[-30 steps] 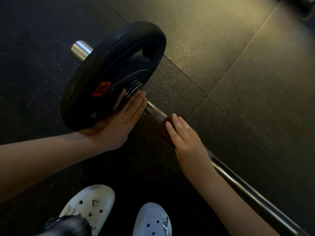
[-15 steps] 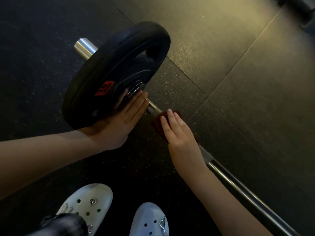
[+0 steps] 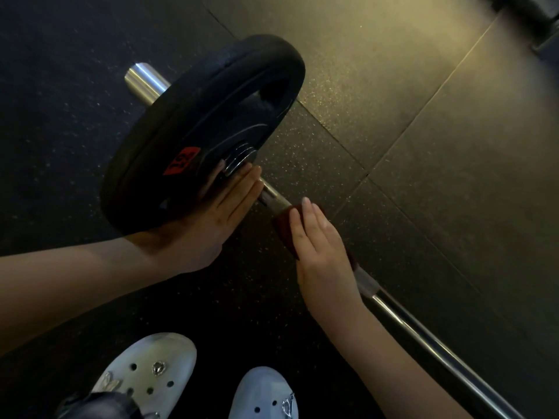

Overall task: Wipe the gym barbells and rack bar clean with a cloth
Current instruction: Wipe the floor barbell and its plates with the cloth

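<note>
A steel barbell bar lies on the dark rubber floor, running from upper left to lower right. A black weight plate with a red label sits on its left end, the chrome sleeve end sticking out beyond it. My left hand presses flat, fingers straight, against the plate's inner face beside the collar. My right hand lies over a dark red cloth wrapped on the bar, a short way from the plate. Whether its thumb curls under the bar is hidden.
Two white clog shoes stand at the bottom edge, close to the bar. Rubber floor tiles with seams stretch to the right and back. Blurred dark equipment sits at the top right corner.
My right hand has slid the red cloth along the bar toward the plate, then eased slightly back. The left hand has stayed pressed against the plate.
</note>
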